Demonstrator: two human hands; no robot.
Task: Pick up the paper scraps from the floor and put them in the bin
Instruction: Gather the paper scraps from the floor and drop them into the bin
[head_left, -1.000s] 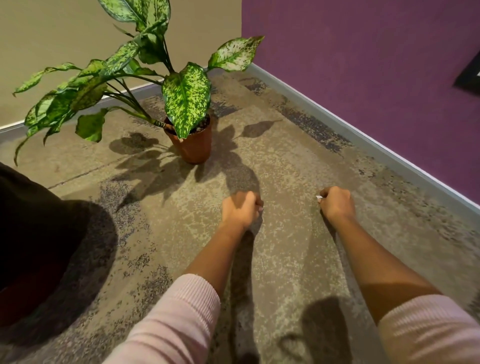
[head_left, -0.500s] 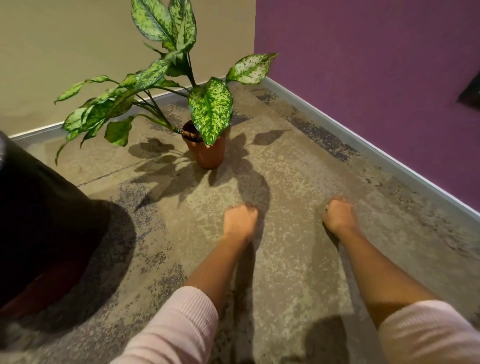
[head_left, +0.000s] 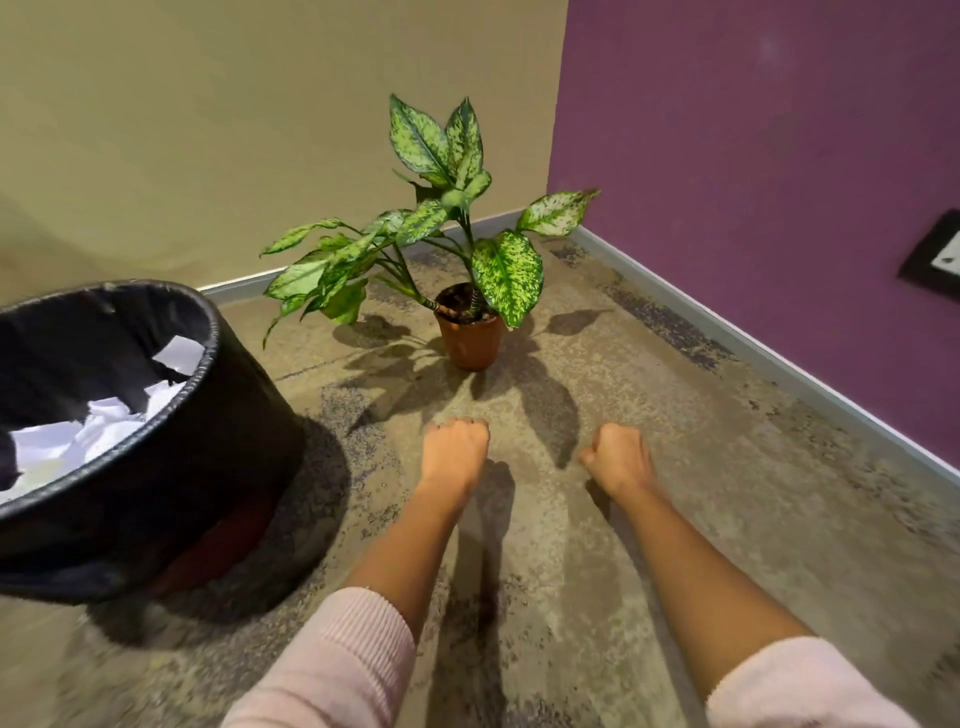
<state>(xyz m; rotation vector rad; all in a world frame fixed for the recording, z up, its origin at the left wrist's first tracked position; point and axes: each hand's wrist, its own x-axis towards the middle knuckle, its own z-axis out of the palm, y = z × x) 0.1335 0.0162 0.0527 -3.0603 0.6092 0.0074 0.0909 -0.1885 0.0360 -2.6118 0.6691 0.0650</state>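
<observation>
left hand (head_left: 453, 451): fisted, contents hidden | right hand (head_left: 618, 457): fisted (contents hidden too) | bin (head_left: 171, 467): floor's left, paper scraps (head_left: 98, 426) inside | writing: none legible

I count one bin (head_left: 218, 431), black, and inside it a heap of white paper scraps (head_left: 98, 431) — several pieces, too crumpled together for me to number. One potted plant (head_left: 457, 249) in one brown pot (head_left: 470, 340). Two hands: left hand (head_left: 453, 452) and right hand (head_left: 618, 457), both balled into fists. Two pink sleeves (head_left: 337, 670). One dark frame (head_left: 935, 254) on the purple wall.
</observation>
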